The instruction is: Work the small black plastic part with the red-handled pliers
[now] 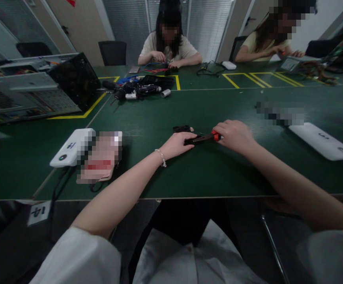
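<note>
My right hand (235, 136) is wrapped round the red handles of a pair of pliers (207, 137), whose dark jaws point left. Those jaws reach a small black part (190, 141) that my left hand (175, 146) pinches between thumb and fingers. Its exact kind is too small and dark to make out, and I cannot tell whether the jaws grip it. Just beyond my left fingers, another small black piece (182, 129) with a pale end lies on the green table (171, 177).
To the left are a white power bank (72, 148), a pink phone-like item (103, 156) and an open computer case (38, 88). Another white power bank (323, 141) lies right. A dark drill-like tool (138, 90) sits further back. Two people work across the table.
</note>
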Available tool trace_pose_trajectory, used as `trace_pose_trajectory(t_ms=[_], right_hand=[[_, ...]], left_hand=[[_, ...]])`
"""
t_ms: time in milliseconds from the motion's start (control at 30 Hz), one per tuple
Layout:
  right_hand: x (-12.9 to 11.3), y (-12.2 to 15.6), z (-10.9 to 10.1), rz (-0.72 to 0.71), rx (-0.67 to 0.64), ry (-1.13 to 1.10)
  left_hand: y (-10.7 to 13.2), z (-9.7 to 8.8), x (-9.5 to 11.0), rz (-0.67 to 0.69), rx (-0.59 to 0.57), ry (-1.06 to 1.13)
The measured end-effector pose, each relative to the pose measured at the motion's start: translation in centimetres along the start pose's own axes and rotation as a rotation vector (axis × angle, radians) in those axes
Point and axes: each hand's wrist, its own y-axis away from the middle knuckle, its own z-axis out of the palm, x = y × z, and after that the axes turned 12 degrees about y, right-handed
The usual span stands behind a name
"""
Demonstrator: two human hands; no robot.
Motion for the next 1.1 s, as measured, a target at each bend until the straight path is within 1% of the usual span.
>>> trace_pose_trajectory(t_ms=[133, 500, 700, 833, 1100], right_hand=[[0.15, 0.04, -0.27, -0.014, 0.015, 0.029], [-0.03, -0.06, -0.14, -0.002, 0.002, -0.009], [0.26, 0.01, -0.11, -0.016, 0.018, 0.005], [0.39, -0.01, 0.06, -0.018, 0.005, -0.002], [0.1, -0.14, -0.23, -0.015, -0.002, -0.004]], left_hand=[[-0.03, 0.0, 0.02, 0.003, -0.003, 0.016], [-0.06, 0.13, -0.03, -0.015, 0.011, 0.019], [-0.04, 0.01, 0.09, -0.012, -0.004, 0.008], [-0.05, 0.02, 0.16, -0.02, 0.0, 0.016], [-0.09, 0.28, -0.3, -0.011, 0.021, 0.041]])
